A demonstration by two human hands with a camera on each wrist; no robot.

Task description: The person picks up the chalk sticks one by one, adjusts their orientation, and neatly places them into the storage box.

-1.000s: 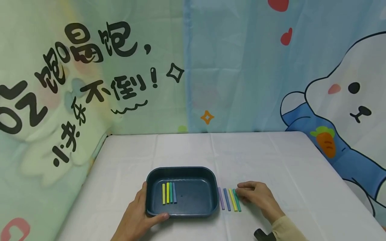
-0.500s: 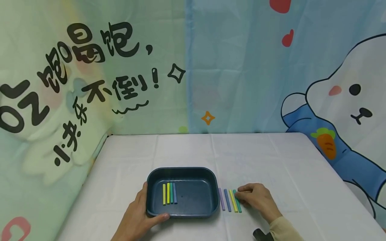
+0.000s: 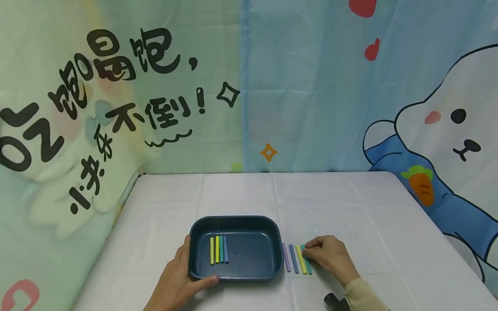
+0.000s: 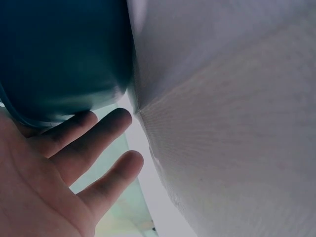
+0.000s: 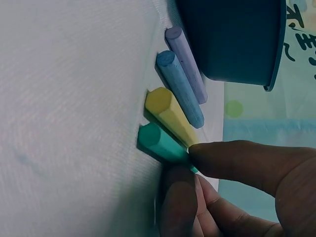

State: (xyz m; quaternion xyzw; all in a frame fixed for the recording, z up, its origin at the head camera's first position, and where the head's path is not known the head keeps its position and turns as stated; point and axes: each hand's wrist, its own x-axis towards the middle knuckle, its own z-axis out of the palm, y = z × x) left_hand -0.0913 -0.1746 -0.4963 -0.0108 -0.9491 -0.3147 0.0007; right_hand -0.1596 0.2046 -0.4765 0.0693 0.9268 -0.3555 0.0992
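Note:
A dark blue tray (image 3: pixel 253 259) stands on the white cloth with two yellow chalks (image 3: pixel 217 250), one green chalk (image 3: pixel 221 252) and one blue chalk (image 3: pixel 225 252) side by side in its left half. My left hand (image 3: pixel 175 276) rests against the tray's near left corner, thumb along the front, outstretched fingers (image 4: pixel 98 140) at the side. Right of the tray lies a row: purple chalk (image 5: pixel 186 61), blue chalk (image 5: pixel 180 89), yellow chalk (image 5: pixel 170 113) and green chalk (image 5: pixel 163 143). Thumb and forefinger of my right hand (image 3: pixel 328 257) pinch that green chalk's far end.
White cloth (image 3: pixel 330 203) covers the table, which ends at a printed curtain (image 3: pixel 303 86) behind. A black object (image 3: pixel 335 302) sits by the right sleeve (image 3: pixel 365 296) near the front.
My right hand has shifted slightly left, with its fingertips at the outer green chalk. Left hand, tray and chalks stay where they were; the head view has tilted a little.

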